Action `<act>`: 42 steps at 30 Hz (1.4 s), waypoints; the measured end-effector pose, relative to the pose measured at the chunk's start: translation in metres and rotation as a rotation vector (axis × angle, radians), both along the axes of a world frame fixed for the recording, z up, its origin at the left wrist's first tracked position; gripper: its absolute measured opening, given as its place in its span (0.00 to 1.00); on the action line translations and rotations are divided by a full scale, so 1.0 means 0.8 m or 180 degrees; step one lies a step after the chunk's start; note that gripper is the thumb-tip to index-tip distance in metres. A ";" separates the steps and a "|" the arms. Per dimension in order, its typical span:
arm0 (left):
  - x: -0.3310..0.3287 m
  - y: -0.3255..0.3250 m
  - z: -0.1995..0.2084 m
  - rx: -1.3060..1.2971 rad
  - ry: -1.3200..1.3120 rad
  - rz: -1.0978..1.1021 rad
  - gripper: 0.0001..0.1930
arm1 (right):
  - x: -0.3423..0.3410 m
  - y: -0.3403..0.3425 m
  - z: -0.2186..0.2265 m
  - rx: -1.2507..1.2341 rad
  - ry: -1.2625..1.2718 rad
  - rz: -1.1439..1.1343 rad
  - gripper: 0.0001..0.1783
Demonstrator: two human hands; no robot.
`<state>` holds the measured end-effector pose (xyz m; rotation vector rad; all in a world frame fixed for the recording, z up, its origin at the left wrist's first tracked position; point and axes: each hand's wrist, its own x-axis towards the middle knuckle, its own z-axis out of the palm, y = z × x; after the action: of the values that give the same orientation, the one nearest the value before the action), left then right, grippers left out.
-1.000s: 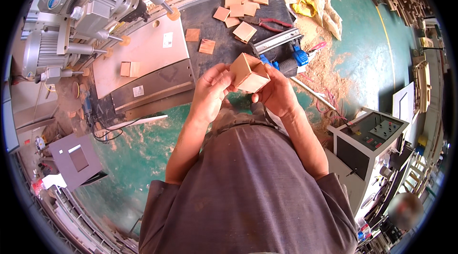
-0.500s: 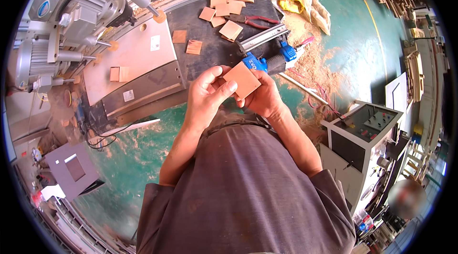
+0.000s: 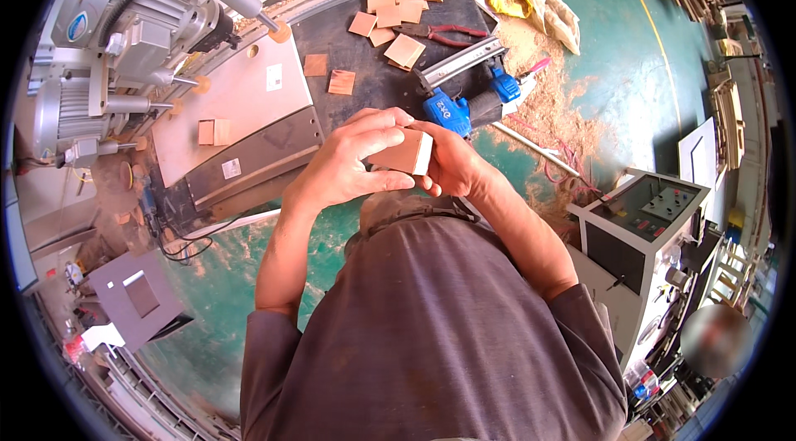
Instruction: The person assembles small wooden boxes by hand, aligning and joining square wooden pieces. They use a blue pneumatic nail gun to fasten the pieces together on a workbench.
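Note:
Between my two hands is a small square wooden block point(image 3: 405, 152), tilted so that its pale side edge shows. My left hand point(image 3: 356, 151) grips it from the left, with fingers over the top and thumb beneath. My right hand point(image 3: 452, 161) closes round its right side; some fingertips curl under it. Just beyond my right hand, a blue nail gun point(image 3: 452, 112) lies on the dark worktop. Farther off are red-handled pliers point(image 3: 448, 33) beside a loose pile of thin square wooden pieces point(image 3: 405, 51).
A pale board point(image 3: 240, 93) with small wooden pieces point(image 3: 214, 133) on it lies at the left, below a machine with several motors point(image 3: 124, 43). Sawdust point(image 3: 551, 101) covers the floor at the right, near a control cabinet point(image 3: 655, 209). A cable point(image 3: 186, 250) trails at lower left.
The wooden block has been turned from showing its flat face to showing its side edge. My left hand's fingers have shifted over its top, and the view has moved slightly.

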<state>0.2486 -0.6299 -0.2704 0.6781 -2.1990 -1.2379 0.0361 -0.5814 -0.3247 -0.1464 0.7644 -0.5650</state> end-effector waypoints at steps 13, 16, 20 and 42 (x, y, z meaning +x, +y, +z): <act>0.023 0.009 -0.041 -0.0156 0.0171 0.0941 0.23 | 0.013 -0.001 -0.018 -0.0609 0.1297 0.0246 0.44; 0.039 -0.002 -0.076 -0.0833 -0.0148 0.1265 0.23 | -0.010 0.004 -0.018 -0.1609 0.2980 -0.0165 0.24; 0.039 -0.017 -0.136 -0.0989 -0.0388 0.1376 0.22 | -0.070 0.012 -0.038 -0.2493 0.4634 -0.0223 0.19; 0.011 0.001 -0.213 -0.1386 -0.0659 0.2155 0.28 | -0.146 -0.066 -0.113 -0.5909 0.4337 0.2273 0.44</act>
<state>0.2573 -0.6289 -0.4411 1.2554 -2.0198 -0.3491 -0.0811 -0.6340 -0.4149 -2.6123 1.1062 -0.2275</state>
